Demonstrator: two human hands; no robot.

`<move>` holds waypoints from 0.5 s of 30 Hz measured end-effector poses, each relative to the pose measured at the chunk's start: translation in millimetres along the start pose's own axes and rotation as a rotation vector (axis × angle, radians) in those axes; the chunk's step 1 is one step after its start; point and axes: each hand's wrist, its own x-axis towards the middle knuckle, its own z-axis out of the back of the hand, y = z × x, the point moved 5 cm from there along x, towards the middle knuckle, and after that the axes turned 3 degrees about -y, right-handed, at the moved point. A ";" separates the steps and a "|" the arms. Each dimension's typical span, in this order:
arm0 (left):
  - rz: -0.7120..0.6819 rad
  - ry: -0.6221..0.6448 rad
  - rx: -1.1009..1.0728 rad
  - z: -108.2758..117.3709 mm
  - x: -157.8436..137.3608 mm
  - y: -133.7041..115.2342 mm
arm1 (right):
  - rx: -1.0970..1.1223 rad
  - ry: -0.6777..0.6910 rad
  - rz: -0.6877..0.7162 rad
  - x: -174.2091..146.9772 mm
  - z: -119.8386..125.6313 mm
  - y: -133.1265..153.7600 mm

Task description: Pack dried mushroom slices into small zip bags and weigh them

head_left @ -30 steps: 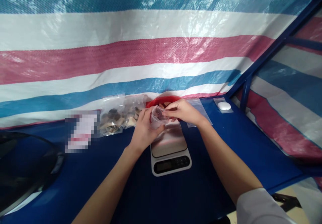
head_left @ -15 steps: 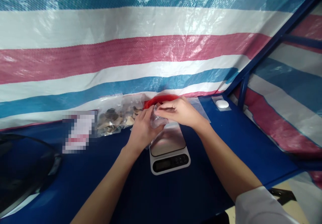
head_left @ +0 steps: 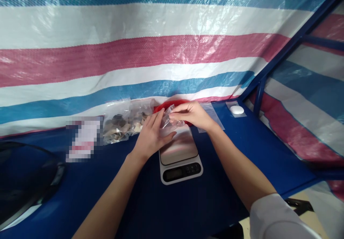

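Note:
Over the back of a white kitchen scale [head_left: 179, 151] with a metal top, my right hand [head_left: 194, 115] pinches a small clear plastic bag [head_left: 167, 118]. My left hand [head_left: 150, 134] is at the bag's left side, fingers stretched out and thumb spread apart. Its fingertips are close to the bag; whether they touch it is unclear. Behind both hands sits a red container [head_left: 176, 103], mostly hidden by them. What the small bag contains, if anything, cannot be made out.
Left of the scale lie clear bags of stone-like or shell-like pieces [head_left: 117, 128]. A flat clear bag [head_left: 212, 116] and a white oval object [head_left: 237, 110] on clear plastic are to the right. A dark round object [head_left: 27, 181] stands at the left. Striped sheeting [head_left: 134, 52] hangs behind the blue table [head_left: 228, 138].
My left hand's thumb and fingers have spread apart from the small bag. My right hand keeps its pinch and has shifted slightly; the bag now stands up more between the hands.

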 end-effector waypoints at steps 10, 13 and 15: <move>0.108 -0.118 -0.029 3.6 5.6 -14.3 | -0.147 0.068 0.130 1.2 -17.7 1.1; 0.117 -0.145 -0.050 5.8 4.9 -11.3 | -0.164 0.018 0.124 1.0 -8.8 -0.6; 0.128 -0.153 -0.072 6.8 4.1 -9.2 | -0.221 0.009 0.098 0.5 -3.1 -1.5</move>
